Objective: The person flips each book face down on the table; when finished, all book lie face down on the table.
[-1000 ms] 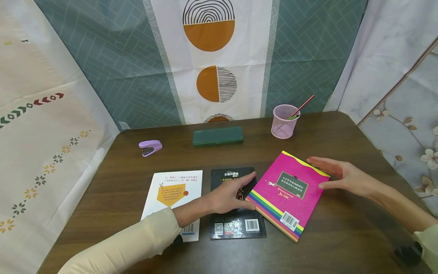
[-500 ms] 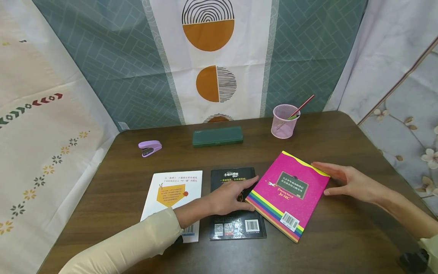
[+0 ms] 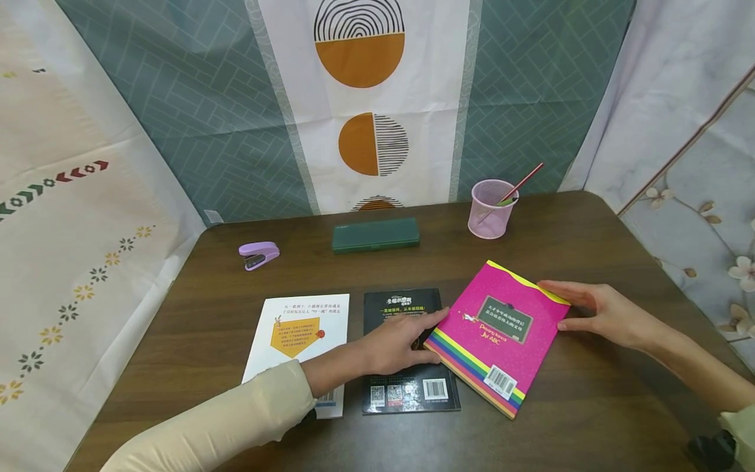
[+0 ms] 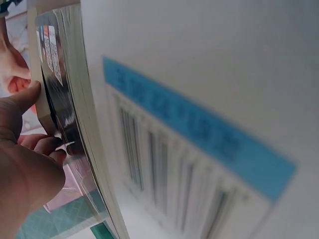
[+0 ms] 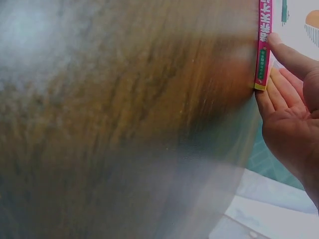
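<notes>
A pink book [image 3: 498,337], back cover up and slanted on the table, has a yellow top and rainbow stripes along its bottom. My left hand [image 3: 398,345] touches its left edge with thumb and fingers spread, reaching across a black book [image 3: 409,393] that the pink one partly overlaps. On the opposite side my right hand [image 3: 613,318] rests at the upper right corner; its thumb meets the book's spine [image 5: 263,47] in the right wrist view. Under my left forearm lies a white book [image 3: 330,311], partly hidden; its barcode [image 4: 159,159] fills the left wrist view.
Along the back of the brown table [image 3: 590,419] are a purple stapler [image 3: 259,254], a dark green case [image 3: 376,235] and a pink mesh cup [image 3: 487,216] with a red pencil [image 3: 525,180]. Patterned cloths [image 3: 531,98] hang behind and at both sides.
My right hand has moved slightly down and right, and now touches the pink book's corner. My left index finger has moved slightly right against the book. The books have hardly moved.
</notes>
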